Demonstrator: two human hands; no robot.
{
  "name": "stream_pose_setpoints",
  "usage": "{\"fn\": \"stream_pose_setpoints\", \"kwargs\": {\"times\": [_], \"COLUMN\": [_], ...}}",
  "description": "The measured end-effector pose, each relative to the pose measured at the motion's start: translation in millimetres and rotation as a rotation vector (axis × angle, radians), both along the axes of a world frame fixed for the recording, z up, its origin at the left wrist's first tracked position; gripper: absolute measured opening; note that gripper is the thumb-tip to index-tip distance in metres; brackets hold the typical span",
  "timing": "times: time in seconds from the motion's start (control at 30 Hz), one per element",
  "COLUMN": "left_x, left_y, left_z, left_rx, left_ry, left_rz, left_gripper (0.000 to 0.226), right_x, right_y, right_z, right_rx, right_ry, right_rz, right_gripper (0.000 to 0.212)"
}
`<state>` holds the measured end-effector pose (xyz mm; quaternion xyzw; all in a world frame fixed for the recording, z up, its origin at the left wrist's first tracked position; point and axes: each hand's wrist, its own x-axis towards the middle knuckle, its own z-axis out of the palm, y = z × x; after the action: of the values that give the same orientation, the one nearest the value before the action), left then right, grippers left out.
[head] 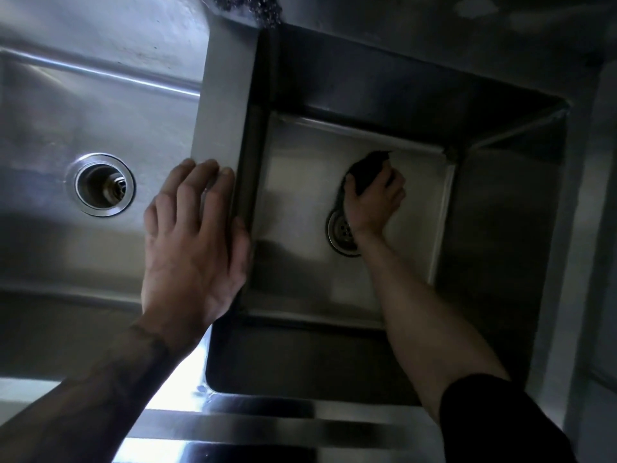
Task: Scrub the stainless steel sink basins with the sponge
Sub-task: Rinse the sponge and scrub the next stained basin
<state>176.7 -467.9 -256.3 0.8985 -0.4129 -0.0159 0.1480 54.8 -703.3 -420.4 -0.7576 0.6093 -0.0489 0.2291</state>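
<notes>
Right of centre, on the deep basin floor [300, 182], a dark sponge [365, 168] is gripped by the right hand [375, 198], its wrist hiding part of the drain [336, 233]. The left hand [192, 242] is laid flat, fingers straight, on the divider [222, 105].

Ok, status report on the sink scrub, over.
Right hand grips dark sponge on right basin floor, just past the drain. Left hand flat on the divider, holding nothing. Metal scourer at divider's far end, clear of the work.
</notes>
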Motion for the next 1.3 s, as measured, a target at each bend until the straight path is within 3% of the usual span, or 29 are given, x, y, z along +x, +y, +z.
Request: {"fn": "stream_pose_setpoints", "kwargs": {"times": [0.07, 0.13, 0.2, 0.27, 0.37, 0.43, 0.57, 0.67, 0.83, 0.93, 1.03, 1.2, 1.3], "left_x": [0, -1, -1, 0, 0, 1, 0, 0, 1, 1, 2, 10, 23], "left_y": [0, 0, 0, 0, 1, 0, 1, 1, 2, 3, 1, 4, 4], "left_z": [0, 0, -1, -1, 0, 1, 1, 0, -3, -2, 0, 6, 4], "left_rx": [-0.001, -0.006, -0.017, -0.027, -0.029, -0.025, -0.017, -0.017, -0.029, -0.046, -0.067, -0.118, -0.084], "left_ry": [-0.002, 0.000, 0.006, 0.017, 0.029, 0.035, 0.032, 0.027, 0.026, 0.038, 0.057, 0.116, 0.042], "left_rz": [0.001, 0.004, 0.001, 0.001, 0.002, 0.000, 0.005, 0.001, 0.000, 0.006, 0.006, -0.007, -0.028], "left_gripper": [0.052, 0.051, 0.051, 0.050, 0.049, 0.049, 0.049, 0.049, 0.052, 0.052, 0.049, 0.041, 0.040], "right_x": [16, 20, 16, 9, 10, 25, 59, 91, 137, 150, 152, 152, 161], "right_y": [26, 38, 26, 6, -18, -14, 19, 32, 58, 71, 69, 64, 67], "right_z": [-3, -7, -10, -11, -12, -7, -5, 0, 17, 31, 51, 98, 106], "right_rx": [-0.061, -0.135, -0.176, -0.193, -0.190, -0.184, -0.140, -0.052, 0.275, 0.621, 0.834, 0.729, 0.640], "right_ry": [-0.020, 0.007, 0.024, 0.035, 0.027, 0.010, 0.097, 0.034, -0.407, -0.682, -0.844, -1.070, -1.041], "right_rz": [0.260, 0.660, 0.843, 0.682, 0.082, -0.100, 0.166, 0.094, -0.025, -0.299, -0.499, -0.410, -0.353], "right_gripper": [0.080, 0.078, 0.073, 0.068, 0.068, 0.073, 0.068, 0.060, 0.053, 0.047, 0.045, 0.035, 0.032]}}
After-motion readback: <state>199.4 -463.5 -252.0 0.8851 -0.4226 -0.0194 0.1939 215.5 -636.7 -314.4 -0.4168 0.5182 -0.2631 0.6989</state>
